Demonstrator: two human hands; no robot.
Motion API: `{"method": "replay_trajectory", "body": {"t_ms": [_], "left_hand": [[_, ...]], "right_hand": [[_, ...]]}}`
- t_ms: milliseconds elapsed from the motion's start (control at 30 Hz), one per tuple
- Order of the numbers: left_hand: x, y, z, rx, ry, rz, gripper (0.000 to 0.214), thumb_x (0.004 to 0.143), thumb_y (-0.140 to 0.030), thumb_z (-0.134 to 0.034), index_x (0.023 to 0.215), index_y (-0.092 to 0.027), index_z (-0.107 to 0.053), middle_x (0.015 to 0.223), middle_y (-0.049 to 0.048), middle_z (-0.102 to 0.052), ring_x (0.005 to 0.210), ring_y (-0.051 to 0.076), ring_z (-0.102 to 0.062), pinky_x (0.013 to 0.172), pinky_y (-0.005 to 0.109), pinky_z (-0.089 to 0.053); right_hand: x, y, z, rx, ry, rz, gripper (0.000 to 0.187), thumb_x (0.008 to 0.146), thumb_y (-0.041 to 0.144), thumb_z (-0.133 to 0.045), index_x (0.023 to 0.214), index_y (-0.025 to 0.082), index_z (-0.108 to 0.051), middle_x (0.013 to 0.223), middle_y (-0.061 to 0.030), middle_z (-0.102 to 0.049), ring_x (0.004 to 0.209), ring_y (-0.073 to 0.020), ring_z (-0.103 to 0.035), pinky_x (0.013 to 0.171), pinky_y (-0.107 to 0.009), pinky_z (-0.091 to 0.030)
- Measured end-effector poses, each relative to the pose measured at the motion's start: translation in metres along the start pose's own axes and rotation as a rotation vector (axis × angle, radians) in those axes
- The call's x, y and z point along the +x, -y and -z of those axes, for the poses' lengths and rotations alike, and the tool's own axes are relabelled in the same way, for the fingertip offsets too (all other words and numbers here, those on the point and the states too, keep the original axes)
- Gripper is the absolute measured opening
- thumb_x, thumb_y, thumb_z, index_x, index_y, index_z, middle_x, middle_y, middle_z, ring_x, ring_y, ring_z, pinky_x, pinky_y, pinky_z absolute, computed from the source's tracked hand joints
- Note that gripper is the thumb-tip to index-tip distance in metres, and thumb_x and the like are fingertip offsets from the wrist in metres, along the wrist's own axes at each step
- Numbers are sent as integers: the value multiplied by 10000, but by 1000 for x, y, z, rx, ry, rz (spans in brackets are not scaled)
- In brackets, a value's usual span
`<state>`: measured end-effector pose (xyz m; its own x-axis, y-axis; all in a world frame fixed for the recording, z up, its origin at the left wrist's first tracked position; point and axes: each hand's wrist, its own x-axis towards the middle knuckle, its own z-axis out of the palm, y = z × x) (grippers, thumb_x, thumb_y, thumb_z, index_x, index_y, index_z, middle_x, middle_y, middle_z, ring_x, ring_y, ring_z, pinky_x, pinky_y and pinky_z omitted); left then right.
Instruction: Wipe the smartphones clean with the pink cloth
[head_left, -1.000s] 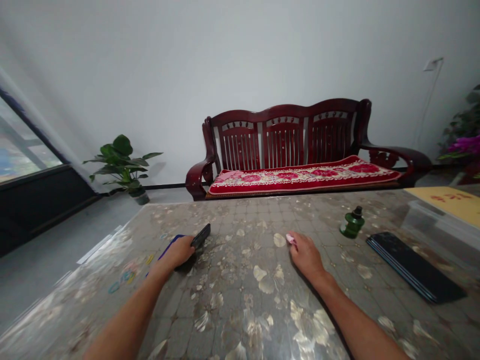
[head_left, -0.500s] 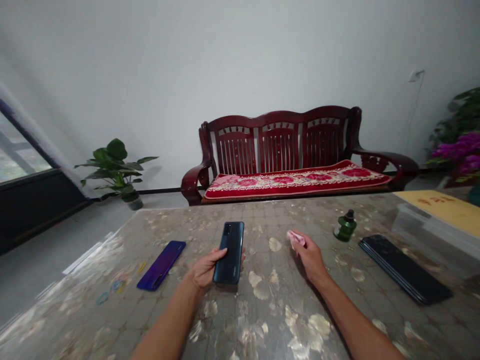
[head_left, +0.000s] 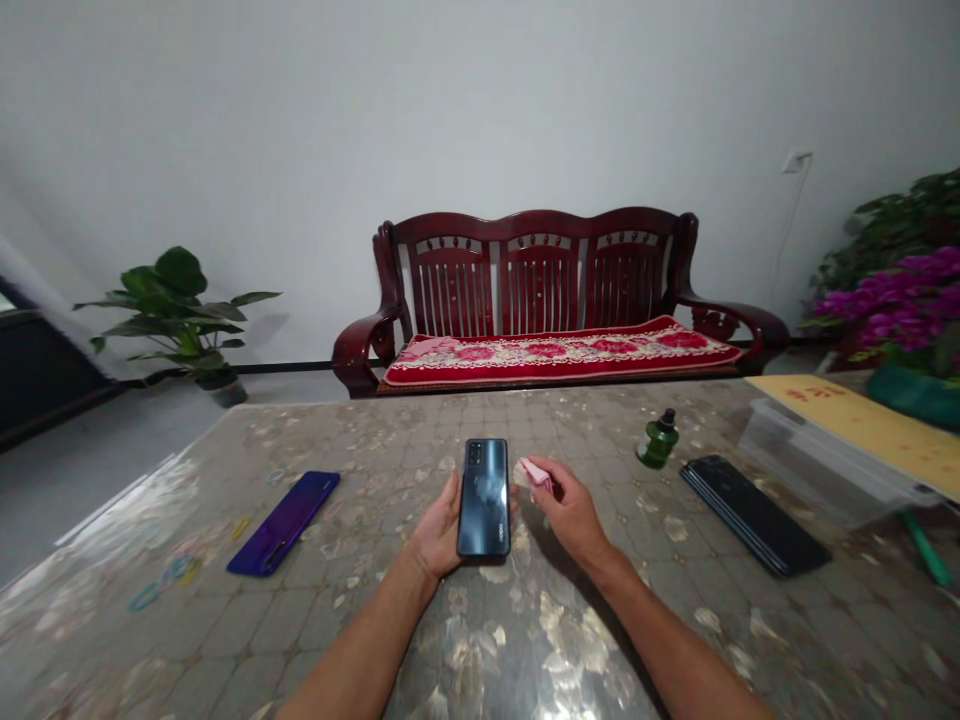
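A dark blue phone (head_left: 484, 500) is held upright above the table, its back and camera block facing me. My left hand (head_left: 437, 535) grips it from the left and behind, with fingertips showing at its right edge. Just right of the phone, my right hand (head_left: 571, 508) pinches a small folded pink cloth (head_left: 537, 474); the cloth is close to the phone's right edge. To the left lies a purple-blue phone (head_left: 285, 525) on the table. A stack of dark phones (head_left: 754, 515) rests on the right, with a green bottle (head_left: 658, 440) behind it.
Several coloured rubber bands (head_left: 176, 570) lie at the left on the patterned tabletop (head_left: 360, 640). At the right stands a clear plastic box (head_left: 817, 470) with a yellow sheet (head_left: 847, 410) on top. A wooden bench (head_left: 536, 290) is beyond the table.
My right hand has brought the pink cloth left, near the phone. The phone in my left hand has turned more upright and shifted right; the whole view has swung slightly right.
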<state>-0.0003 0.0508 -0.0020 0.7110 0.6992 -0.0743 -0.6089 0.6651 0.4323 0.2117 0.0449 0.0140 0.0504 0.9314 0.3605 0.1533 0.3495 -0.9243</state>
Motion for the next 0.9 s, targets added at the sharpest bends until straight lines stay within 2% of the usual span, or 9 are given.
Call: {"method": "replay_trajectory", "body": {"t_ms": [100,200,400,467,533,633,700,767,900], "left_hand": [[3,4,0,-56,-54,28,615,952,-616,-421,1222,-108,-638,1168,155,-711,1133,309,-638,1083,535,-350],[5,5,2,-76,-115,30,572,974,-577,-414,1125,-91,-676,1035,135,-752,1012,284,-689,1056,521,-386],[6,7,-1,-93,-208,44,564,1000,-516,-407,1006,-23,-681,906,139,-748,870,221,-710,974,354,-467],[7,8,-4,-107,-221,66,606,1009,-528,-362,1005,-7,-673,885,142,-743,841,214,-709,931,338,-489],[7,11,-7,-110,-220,85,618,1006,-548,-344,1023,-23,-669,873,132,-743,828,223,-710,904,365,-502],[8,15,-9,-84,-206,124,584,968,-597,-412,1047,-78,-669,902,122,-744,848,252,-706,892,448,-504],[8,17,-9,-66,-212,141,588,939,-626,-453,1041,-90,-672,917,131,-741,854,265,-703,866,467,-513],[7,19,-8,-53,-243,142,610,938,-638,-435,1020,-84,-675,900,137,-740,819,266,-706,820,458,-534],[6,19,-4,-25,-289,142,628,966,-626,-359,1016,-84,-673,855,130,-739,734,258,-709,744,430,-555]], "right_hand": [[-6,1,-3,-168,116,165,315,848,201,-568,1140,216,-685,1038,-69,-673,945,-192,-618,831,-318,-513],[-12,2,-6,-277,246,304,382,864,127,-533,1211,242,-644,1056,-69,-652,998,-199,-597,888,-352,-506],[-22,5,-12,-441,417,526,429,869,51,-492,1238,232,-612,1043,-81,-631,1001,-208,-565,891,-362,-510],[-20,7,-12,-482,409,560,416,856,36,-493,1201,224,-629,1033,-83,-630,991,-210,-562,881,-356,-514],[-14,9,-12,-526,333,561,391,850,38,-499,1162,221,-648,1005,-84,-624,971,-214,-563,859,-352,-516],[-2,9,-9,-587,172,523,361,844,45,-510,1121,217,-665,970,-83,-611,943,-218,-564,844,-355,-511],[2,9,-8,-609,110,509,352,838,40,-511,1107,203,-669,955,-83,-607,930,-218,-561,839,-353,-508],[-1,8,-8,-605,122,526,366,836,34,-505,1122,197,-665,959,-85,-606,933,-216,-558,843,-352,-507],[-15,7,-11,-543,281,646,424,839,40,-494,1185,229,-650,1004,-91,-610,953,-215,-554,846,-351,-509]]}}
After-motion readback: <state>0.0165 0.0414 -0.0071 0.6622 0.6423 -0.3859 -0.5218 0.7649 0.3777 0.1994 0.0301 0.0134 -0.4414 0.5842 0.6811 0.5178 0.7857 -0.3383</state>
